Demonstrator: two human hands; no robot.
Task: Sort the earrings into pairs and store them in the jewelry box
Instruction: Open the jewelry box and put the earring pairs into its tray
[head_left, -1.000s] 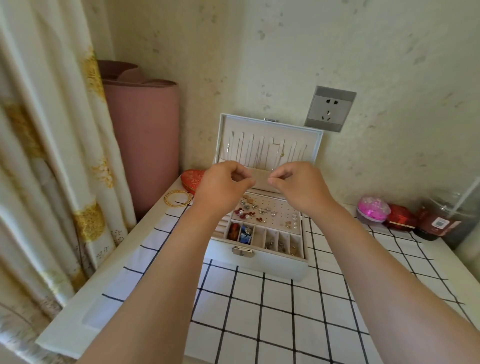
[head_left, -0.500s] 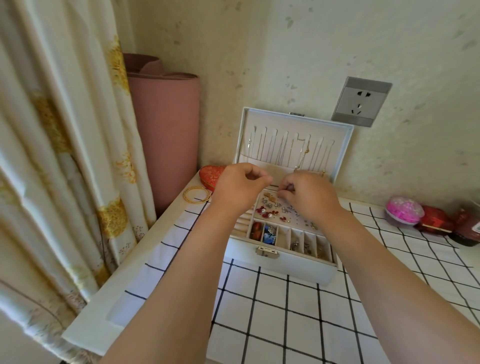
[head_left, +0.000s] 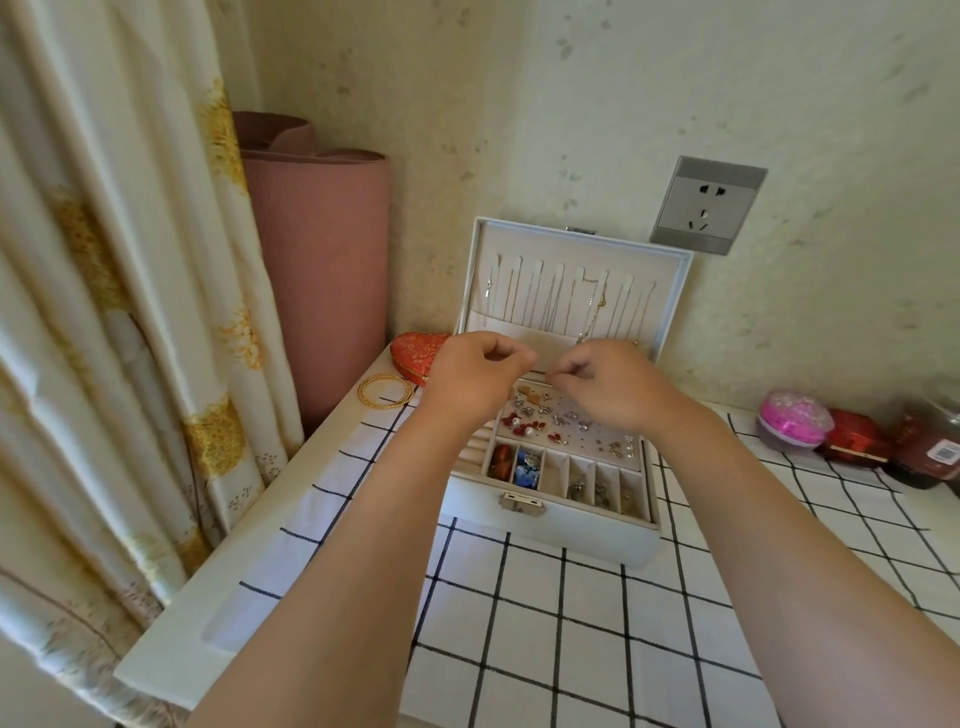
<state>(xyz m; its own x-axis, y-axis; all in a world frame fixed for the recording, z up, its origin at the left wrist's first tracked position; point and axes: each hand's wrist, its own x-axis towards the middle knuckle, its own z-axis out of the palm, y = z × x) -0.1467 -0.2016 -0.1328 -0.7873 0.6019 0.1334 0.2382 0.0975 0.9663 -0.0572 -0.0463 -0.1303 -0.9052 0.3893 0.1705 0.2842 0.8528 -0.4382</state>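
A white jewelry box (head_left: 550, 538) stands open on the checked table, its lid (head_left: 670, 312) upright and hung with thin necklaces. Several small earrings (head_left: 540, 422), red, pearl and silver, lie on the perforated pad inside. Front compartments hold more pieces, among them a blue one (head_left: 525, 470). My left hand (head_left: 467, 382) hovers over the pad's back left with fingers curled and thumb against forefinger. My right hand (head_left: 610, 387) is close beside it, pinching a tiny earring at its fingertips; the piece is barely visible.
A gold bangle (head_left: 385, 391) and a red heart-shaped pouch (head_left: 413, 351) lie left of the box. A rolled pink mat (head_left: 322, 280) and a curtain (head_left: 104, 312) stand at the left. A pink container (head_left: 792, 418), red box and jar sit at the right. A wall socket (head_left: 707, 212) is above.
Both hands have come lower over the earring pad and their fingertips have drawn closer together. The view has shifted a little to the left.
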